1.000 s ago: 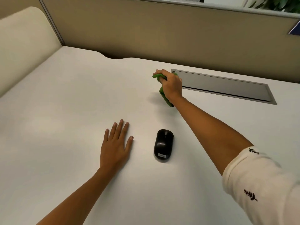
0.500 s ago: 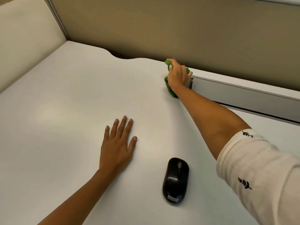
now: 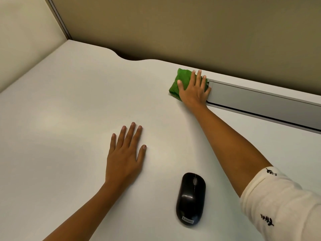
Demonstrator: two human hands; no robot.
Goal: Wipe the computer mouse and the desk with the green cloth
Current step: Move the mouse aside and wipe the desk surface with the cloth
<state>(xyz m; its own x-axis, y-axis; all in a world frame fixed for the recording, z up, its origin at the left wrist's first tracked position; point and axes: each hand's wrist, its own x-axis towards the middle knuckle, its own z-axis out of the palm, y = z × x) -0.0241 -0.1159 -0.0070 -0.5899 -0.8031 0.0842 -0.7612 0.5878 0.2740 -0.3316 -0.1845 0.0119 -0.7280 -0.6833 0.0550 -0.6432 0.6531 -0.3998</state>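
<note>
The green cloth [image 3: 180,79] lies folded on the white desk [image 3: 69,110] near its back edge. My right hand [image 3: 194,89] presses flat on the cloth with fingers spread, covering its right half. A black computer mouse [image 3: 190,199] sits near the front, to the right of my left hand and below my right forearm. My left hand [image 3: 126,153] rests palm down on the bare desk with fingers apart, holding nothing.
A grey cable-tray lid [image 3: 260,100] is set into the desk just right of the cloth. A beige partition wall [image 3: 173,28] runs along the back, and a cream panel [image 3: 26,40] closes the left side. A curved notch [image 3: 128,58] cuts the desk's back edge.
My right hand has gone from bunching the cloth to pressing it flat, and has carried it farther back towards the partition. The view has tilted down and closer. My left hand stays put.
</note>
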